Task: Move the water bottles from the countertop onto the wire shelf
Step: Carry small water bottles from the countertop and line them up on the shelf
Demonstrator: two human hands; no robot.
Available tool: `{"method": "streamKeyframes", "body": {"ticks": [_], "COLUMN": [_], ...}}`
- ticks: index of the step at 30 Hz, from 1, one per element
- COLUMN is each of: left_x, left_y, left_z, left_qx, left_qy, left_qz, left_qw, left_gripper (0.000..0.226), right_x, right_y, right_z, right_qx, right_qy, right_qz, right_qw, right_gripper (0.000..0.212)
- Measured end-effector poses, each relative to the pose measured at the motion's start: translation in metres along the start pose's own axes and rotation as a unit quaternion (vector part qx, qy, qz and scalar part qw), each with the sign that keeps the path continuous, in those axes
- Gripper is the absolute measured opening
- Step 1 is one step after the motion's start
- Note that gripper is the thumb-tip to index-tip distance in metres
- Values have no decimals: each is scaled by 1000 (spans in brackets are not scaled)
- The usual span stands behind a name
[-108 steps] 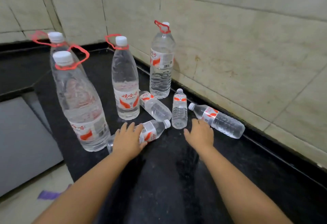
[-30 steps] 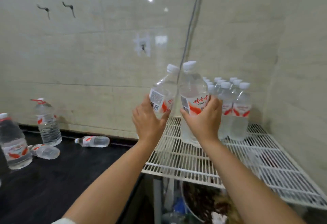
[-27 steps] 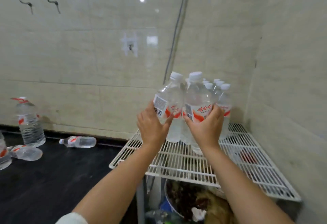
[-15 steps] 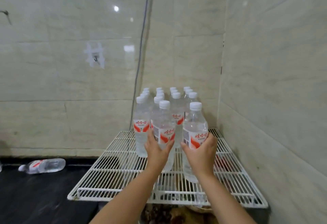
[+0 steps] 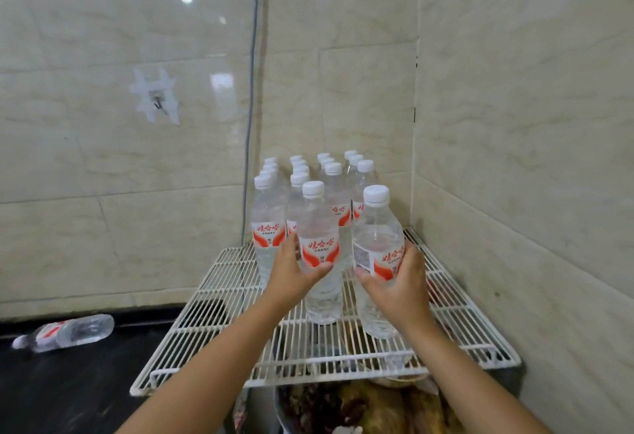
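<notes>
My left hand [image 5: 291,274] is wrapped around a small clear water bottle [image 5: 317,227] with a white cap and red label, standing upright on the white wire shelf [image 5: 212,317]. My right hand [image 5: 399,287] grips a second small bottle [image 5: 376,224] just to its right, its base down on the shelf wires. Behind them, several matching bottles [image 5: 331,176] stand in rows in the shelf's back corner. One small bottle [image 5: 65,332] lies on its side on the black countertop [image 5: 61,385] at the left.
Tiled walls close the shelf in at the back and right. A thin cable [image 5: 252,97] runs down the wall behind the bottles. Under the shelf sits a bowl [image 5: 346,406] of dark food. The shelf's front and left wires are bare.
Both hands have lowered their bottles onto the shelf in front of the rows. The view has moved closer to the shelf.
</notes>
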State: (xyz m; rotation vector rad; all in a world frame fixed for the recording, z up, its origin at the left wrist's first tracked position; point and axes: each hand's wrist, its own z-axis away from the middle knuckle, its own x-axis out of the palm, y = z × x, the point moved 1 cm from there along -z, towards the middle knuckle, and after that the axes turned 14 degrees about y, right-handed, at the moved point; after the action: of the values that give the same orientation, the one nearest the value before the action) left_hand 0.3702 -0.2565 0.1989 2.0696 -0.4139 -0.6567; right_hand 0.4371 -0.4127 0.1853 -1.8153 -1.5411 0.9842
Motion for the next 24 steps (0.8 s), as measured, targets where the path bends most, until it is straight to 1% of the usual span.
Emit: {"method": "streamKeyframes", "body": {"ticks": [2,4,5,7,9,11,14,18,24], "left_x": [-6,-10,-11,-12,-14,-15,-8,12,40], "left_y": [12,28,36,49,58,62,69,85,100], "left_z": [-7,-16,-21,-28,-29,-28,-25,-37,-59], "left_qx": [8,18,30,62,63,51,63,84,99], "left_qy": [22,31,27,1,-28,-30,-24,-20,-35], "left_qz": [-4,-15,-36,-94,-120,-123,-127,-123,-107], "left_qw": [1000,999,999,994,990,991,990,989,989], "left_gripper": [75,84,85,79,71,70,70,70,60], "right_x": [-2,-5,-7,-10,-14,-16,-20,-14,12], "right_y": [1,-4,-8,-19,-24,-26,-24,-14,4], "right_z": [-2,-6,-8,-11,-13,-13,-19,-39,-64], "right_qx": [14,-1,-10,-13,-24,-34,-13,-4,5], "right_qy": [-40,-61,-70,-94,-96,-76,-33,30,103], "right_qz": [-40,-41,-36,-21,1,18,22,44,74], "right_qw": [998,997,997,995,995,996,999,999,992], "right_gripper": [77,80,81,87,91,86,77,79,75]}}
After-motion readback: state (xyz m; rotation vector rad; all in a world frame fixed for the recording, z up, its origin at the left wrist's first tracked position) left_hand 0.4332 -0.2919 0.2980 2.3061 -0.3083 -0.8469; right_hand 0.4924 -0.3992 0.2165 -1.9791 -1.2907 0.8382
